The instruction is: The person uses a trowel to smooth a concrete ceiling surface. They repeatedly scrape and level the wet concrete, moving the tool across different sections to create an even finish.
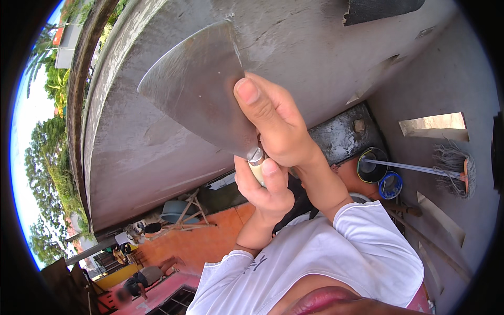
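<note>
A putty knife with a wide, fan-shaped metal blade is held up in front of me, tilted to the upper left. Its short pale handle, with a metal collar, sits in my left hand, fingers and thumb closed around it. My right hand grips the blade along its right edge near the base, the thumb lying on the edge and the other fingers partly hidden. Brownish stains and fine scratches mark the blade. Behind it rises a grey plastered wall, and the blade appears apart from it.
At the right, a mop leans head-up against the wall, its handle reaching a black bucket. Beside that is a blue-rimmed bucket. A wooden stand and grey basin are on the orange floor. Another person is at lower left.
</note>
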`<state>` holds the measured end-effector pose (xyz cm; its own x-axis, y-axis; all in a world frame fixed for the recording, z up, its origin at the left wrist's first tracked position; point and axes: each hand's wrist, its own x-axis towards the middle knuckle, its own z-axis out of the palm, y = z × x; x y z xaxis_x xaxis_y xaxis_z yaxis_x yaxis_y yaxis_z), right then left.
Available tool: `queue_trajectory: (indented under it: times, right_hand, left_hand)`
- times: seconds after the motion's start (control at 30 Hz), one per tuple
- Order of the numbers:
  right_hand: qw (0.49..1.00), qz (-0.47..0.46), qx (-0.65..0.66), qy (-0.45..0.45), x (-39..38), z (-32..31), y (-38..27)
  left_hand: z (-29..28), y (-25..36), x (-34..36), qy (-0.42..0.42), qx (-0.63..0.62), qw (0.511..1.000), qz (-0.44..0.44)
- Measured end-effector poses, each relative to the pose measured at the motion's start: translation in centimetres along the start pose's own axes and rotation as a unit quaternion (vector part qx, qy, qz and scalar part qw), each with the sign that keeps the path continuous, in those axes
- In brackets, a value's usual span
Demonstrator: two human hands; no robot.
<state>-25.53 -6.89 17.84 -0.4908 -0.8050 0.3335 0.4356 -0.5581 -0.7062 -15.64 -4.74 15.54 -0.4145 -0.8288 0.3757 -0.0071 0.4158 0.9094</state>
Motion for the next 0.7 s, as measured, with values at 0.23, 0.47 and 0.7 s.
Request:
queue_trajectory:
  times: [0.23,0.47,0.7]
  right_hand:
    - [1.000,0.000,-0.019,0.009,0.2,-0.1,-0.1]
    - [0.998,-0.011,-0.059,0.027,-1.0,-0.2,0.2]
    - [0.998,-0.001,-0.063,0.026,-1.0,-0.3,-0.4]
  left_hand:
    - [-0.3,-1.1,0.0,0.002,-0.003,1.000,-0.002]
    - [0.1,0.1,-0.7,-0.023,-0.096,0.993,-0.059]
    - [-0.3,0.6,-0.2,-0.054,-0.081,0.994,-0.043]
